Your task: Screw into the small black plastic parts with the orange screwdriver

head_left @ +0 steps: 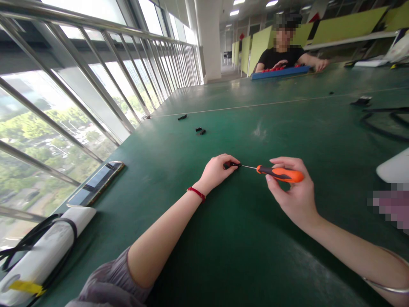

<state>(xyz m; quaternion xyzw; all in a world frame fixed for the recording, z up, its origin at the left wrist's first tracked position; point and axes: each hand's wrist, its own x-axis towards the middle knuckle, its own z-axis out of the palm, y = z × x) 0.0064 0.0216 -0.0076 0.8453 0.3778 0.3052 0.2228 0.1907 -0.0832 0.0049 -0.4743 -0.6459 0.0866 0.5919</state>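
Between the left fingertips: a small black part (237, 164), pinched by the thumb and forefinger of the left hand (214, 171), just above or on the green table (223, 238).
Right fingers: curled around the orange-and-black screwdriver (281, 174), thumb on the near side and forefinger on the far side; right hand (296, 194).
Shaft (249, 166): reaches left from the handle to the part's right end; exact contact is too small to tell.
Left wrist, behind the fingers: red band (197, 193).
Right forearm: silver bangle (385, 288).
Beyond the left fingers: small black pieces (201, 131), and farther off another piece (182, 117).
Well left of the left fingers: a flat glossy device (97, 183); nearer the body, a white bar (47, 251) with black cable (76, 230) and yellow tape (27, 287).
Right of the right fingers: a white object (394, 167), partly in view; beyond it, black cords (380, 129).
Far beyond the fingers: a person (281, 55) at a blue tray (281, 73) holding red things (277, 68).
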